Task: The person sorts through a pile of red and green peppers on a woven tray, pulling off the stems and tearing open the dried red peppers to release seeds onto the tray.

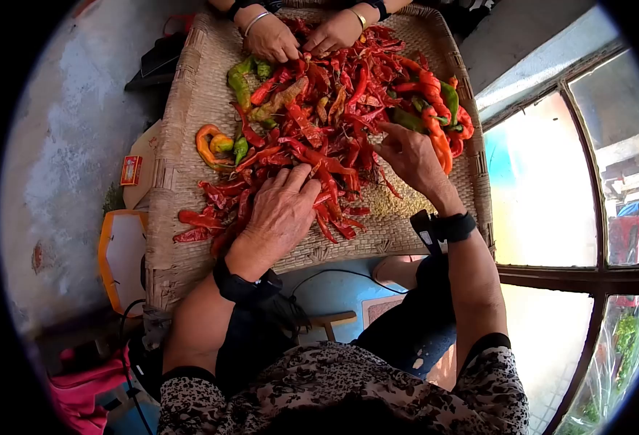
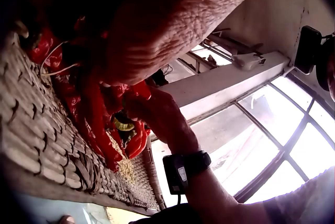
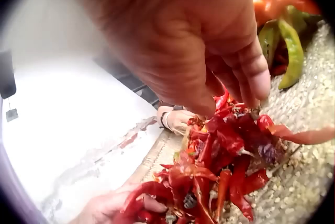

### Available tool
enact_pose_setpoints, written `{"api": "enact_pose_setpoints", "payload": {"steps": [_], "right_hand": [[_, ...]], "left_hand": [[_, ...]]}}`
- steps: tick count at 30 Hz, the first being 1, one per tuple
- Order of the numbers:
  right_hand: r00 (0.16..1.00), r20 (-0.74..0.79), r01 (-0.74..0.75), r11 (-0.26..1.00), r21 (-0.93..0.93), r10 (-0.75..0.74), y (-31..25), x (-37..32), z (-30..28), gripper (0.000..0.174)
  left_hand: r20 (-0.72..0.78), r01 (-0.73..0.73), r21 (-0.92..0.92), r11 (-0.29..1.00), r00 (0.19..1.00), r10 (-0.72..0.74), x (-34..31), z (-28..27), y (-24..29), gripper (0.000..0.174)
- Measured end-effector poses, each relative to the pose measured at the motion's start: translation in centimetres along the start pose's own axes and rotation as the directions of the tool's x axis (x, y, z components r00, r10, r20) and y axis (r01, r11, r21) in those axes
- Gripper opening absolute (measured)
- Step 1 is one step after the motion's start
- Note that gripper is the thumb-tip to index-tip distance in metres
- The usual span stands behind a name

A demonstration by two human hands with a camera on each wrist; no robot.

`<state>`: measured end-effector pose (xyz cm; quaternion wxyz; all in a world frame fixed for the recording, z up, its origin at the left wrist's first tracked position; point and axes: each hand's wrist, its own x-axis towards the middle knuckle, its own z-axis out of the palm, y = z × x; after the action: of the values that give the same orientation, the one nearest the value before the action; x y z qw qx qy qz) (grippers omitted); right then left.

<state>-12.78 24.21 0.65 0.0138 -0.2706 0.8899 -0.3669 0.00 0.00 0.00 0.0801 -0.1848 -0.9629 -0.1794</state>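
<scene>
Red chili peppers (image 1: 326, 130), many of them shriveled, lie heaped on a woven tray (image 1: 171, 156). At the heap's near side the left hand (image 1: 279, 206) bends its fingers over the peppers. The right wrist view shows a curved red chili pepper (image 3: 144, 190) in that left hand, across its fingertips. Over the heap's right edge hovers the right hand (image 1: 415, 161), palm down. Its thumb and bent fingers stand apart just above the red pieces, and nothing shows between them. Pale seeds (image 1: 384, 206) lie scattered below this hand.
Across the tray, another person's hands (image 1: 274, 38) work in the heap's far end. Green and orange peppers (image 1: 435, 98) sit at the right; others (image 1: 214, 145) lie left. A window (image 1: 551, 181) borders the right side, a wall (image 1: 65, 145) the left.
</scene>
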Motion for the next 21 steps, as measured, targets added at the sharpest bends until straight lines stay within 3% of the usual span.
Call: {"api": "enact_pose_setpoints", "payload": {"steps": [1, 3, 5, 6, 7, 9, 11, 13, 15, 17, 19, 21], "right_hand": [[0.991, 0.038, 0.133, 0.982, -0.136, -0.129, 0.3, -0.6, 1.0, 0.057], [0.991, 0.048, 0.132, 0.973, -0.190, -0.125, -0.1, -1.0, 2.3, 0.054], [0.996, -0.005, 0.086, 0.991, -0.101, -0.087, -0.5, -1.1, 3.1, 0.052], [0.988, -0.041, 0.150, 0.988, 0.032, -0.149, -1.1, -0.7, 3.4, 0.049], [0.988, -0.038, 0.151, 0.988, 0.031, -0.149, -1.7, -0.7, 3.3, 0.049], [0.960, 0.253, -0.177, 0.958, 0.226, 0.118, -3.4, -0.9, 2.9, 0.046], [0.958, 0.269, -0.167, 0.951, 0.260, 0.095, -4.4, -1.4, 3.4, 0.040], [0.950, 0.170, 0.263, 0.965, 0.021, -0.262, -5.1, -2.1, 3.5, 0.036], [0.937, 0.198, 0.283, 0.957, 0.060, -0.289, -5.7, -2.4, 2.8, 0.035], [0.958, 0.213, 0.168, 0.977, 0.132, -0.193, -5.9, -2.8, 1.8, 0.032], [0.973, 0.190, 0.124, 0.991, 0.040, -0.129, -5.3, -2.7, 0.6, 0.030], [0.989, 0.090, 0.115, 0.993, 0.006, -0.115, -5.3, -2.6, -1.2, 0.024]], "left_hand": [[-0.027, -0.017, -0.007, 1.000, 1.000, 0.017, 0.0, 0.2, 0.1, 0.038], [-0.066, -0.026, -0.025, 0.999, 0.998, 0.024, 0.1, 0.3, -0.3, 0.036], [-0.092, -0.036, -0.083, 0.996, 0.995, 0.028, 0.0, 0.2, -0.3, 0.034], [-0.097, -0.042, -0.110, 0.993, 0.995, 0.032, 0.1, 0.0, -0.2, 0.033], [-0.099, -0.040, -0.112, 0.993, 0.995, 0.029, 0.1, 0.0, -0.1, 0.033], [-0.172, -0.061, -0.124, 0.990, 0.984, 0.039, 0.2, -0.1, -0.1, 0.035], [-0.202, -0.056, -0.113, 0.992, 0.979, 0.032, 0.3, -0.5, 0.0, 0.038], [-0.228, -0.052, -0.115, 0.992, 0.973, 0.025, 0.4, -0.4, 0.2, 0.040], [-0.220, -0.050, -0.106, 0.993, 0.975, 0.026, 0.4, -0.2, 0.1, 0.044], [-0.223, -0.067, -0.079, 0.995, 0.974, 0.048, 0.3, 0.0, 0.0, 0.045], [-0.111, -0.059, -0.103, 0.993, 0.993, 0.048, 0.2, -0.3, 0.1, 0.044], [-0.117, -0.073, -0.097, 0.993, 0.991, 0.062, 0.1, -0.2, 0.1, 0.042]]}}
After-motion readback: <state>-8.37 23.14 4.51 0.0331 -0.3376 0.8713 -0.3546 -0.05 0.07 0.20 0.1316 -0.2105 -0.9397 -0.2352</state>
